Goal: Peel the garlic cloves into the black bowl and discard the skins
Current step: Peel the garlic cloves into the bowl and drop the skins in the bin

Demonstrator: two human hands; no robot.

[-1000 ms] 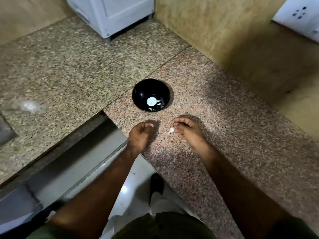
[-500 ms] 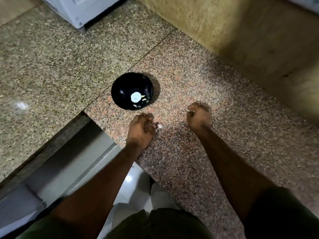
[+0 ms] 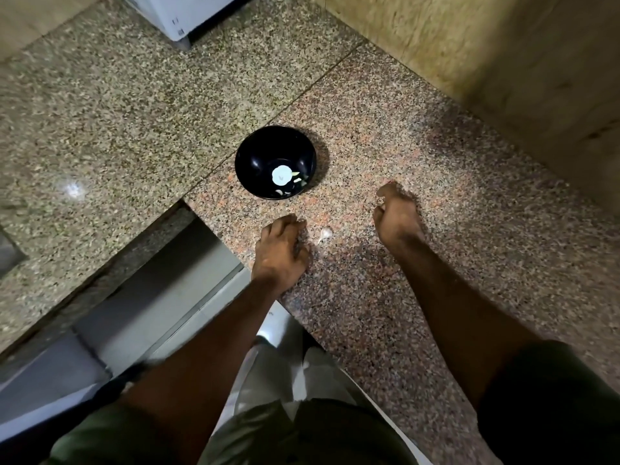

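Note:
The black bowl [image 3: 256, 156] stands on the reddish granite counter, with a few peeled garlic pieces [image 3: 297, 179] and a bright reflection in its bottom. One unpeeled garlic clove [image 3: 326, 233] lies on the counter between my hands, touching neither. My left hand [image 3: 280, 250] rests knuckles-up just left of the clove, below the bowl, fingers curled under. My right hand [image 3: 397, 214] hovers to the right of the clove in a loose fist. Whether either fist hides a bit of skin is not visible.
A white appliance [image 3: 181, 18] stands at the back of the counter. A tan wall [image 3: 503, 62] rises to the right. The counter edge [image 3: 214, 229] drops to a recess and the floor at lower left. A sink corner [image 3: 8, 253] shows at far left.
The clove went from my right fingertips to the counter; it now lies free between the hands. My right hand closed into a fist and drew away right. The view shifted.

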